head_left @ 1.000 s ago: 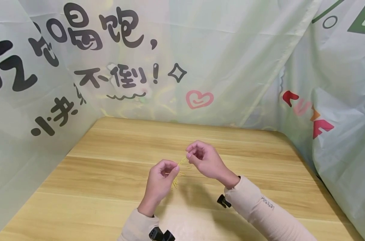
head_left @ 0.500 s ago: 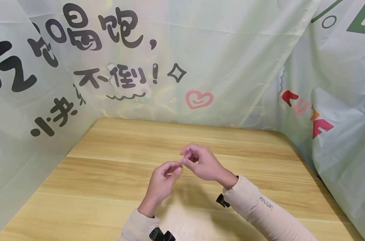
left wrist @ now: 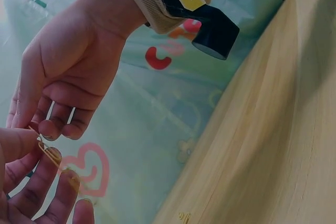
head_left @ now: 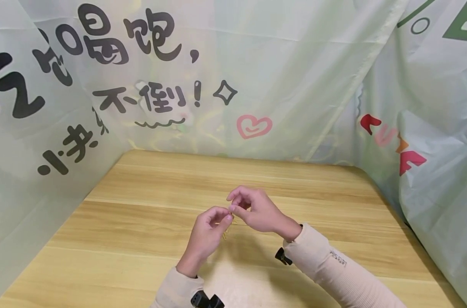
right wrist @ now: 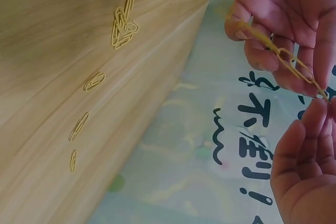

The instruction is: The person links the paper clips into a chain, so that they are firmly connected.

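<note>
Between the two hands runs a short chain of linked gold paper clips (right wrist: 296,68), with its far part blurred in the right wrist view. My left hand (head_left: 207,231) pinches the chain near its upper end, and the chain lies along the left fingers in the left wrist view. Thumb and index finger of my right hand (head_left: 263,211) pinch the end clip right at the left fingertips. How the clips meet there is hidden by the fingertips. On the table below, a small pile of gold paper clips (right wrist: 122,29) lies near the left hand.
Three separate paper clips lie in a row beyond the pile: one clip (right wrist: 94,82), a second clip (right wrist: 79,126) and a third clip (right wrist: 73,161). The wooden table (head_left: 160,184) is bounded by a printed cloth (head_left: 295,85) at the back and sides.
The right hand has come down and left to the left hand, closing the gap that the stretched chain spanned before. The left hand has shifted slightly to the right.
</note>
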`<state>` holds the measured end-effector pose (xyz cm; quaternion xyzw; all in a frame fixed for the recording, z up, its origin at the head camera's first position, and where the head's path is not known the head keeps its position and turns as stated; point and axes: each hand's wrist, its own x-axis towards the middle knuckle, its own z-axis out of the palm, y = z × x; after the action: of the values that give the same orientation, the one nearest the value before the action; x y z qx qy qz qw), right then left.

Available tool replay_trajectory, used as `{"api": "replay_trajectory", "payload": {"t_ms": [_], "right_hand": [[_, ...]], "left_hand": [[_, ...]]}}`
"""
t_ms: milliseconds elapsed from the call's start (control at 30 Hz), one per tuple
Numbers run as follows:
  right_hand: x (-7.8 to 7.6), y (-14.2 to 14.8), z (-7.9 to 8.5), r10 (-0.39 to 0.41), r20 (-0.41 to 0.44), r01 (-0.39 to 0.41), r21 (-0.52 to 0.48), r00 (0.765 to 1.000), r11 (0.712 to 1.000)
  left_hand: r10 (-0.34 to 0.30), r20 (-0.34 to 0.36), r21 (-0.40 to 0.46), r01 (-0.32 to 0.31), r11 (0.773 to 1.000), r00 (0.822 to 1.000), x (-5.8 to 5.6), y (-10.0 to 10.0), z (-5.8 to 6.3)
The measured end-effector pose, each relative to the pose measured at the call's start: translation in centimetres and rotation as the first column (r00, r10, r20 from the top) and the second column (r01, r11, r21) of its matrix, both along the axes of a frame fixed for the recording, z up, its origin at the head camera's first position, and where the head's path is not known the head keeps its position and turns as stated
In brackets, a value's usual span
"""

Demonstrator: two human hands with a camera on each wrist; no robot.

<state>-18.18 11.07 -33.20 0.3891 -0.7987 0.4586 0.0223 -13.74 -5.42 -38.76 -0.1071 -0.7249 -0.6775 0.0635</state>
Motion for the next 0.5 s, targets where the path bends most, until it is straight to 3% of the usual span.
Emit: {"api": "replay_trajectory", "payload": {"t_ms": [500], "right_hand": [[-0.73, 0.87, -0.31, -0.101, 0.032, 0.1, 0.041, 0.994, 0.994]], "left_hand": [[0.024, 0.015, 0.011, -0.025, 1.0, 1.0, 0.05, -0.03, 0.05]]}}
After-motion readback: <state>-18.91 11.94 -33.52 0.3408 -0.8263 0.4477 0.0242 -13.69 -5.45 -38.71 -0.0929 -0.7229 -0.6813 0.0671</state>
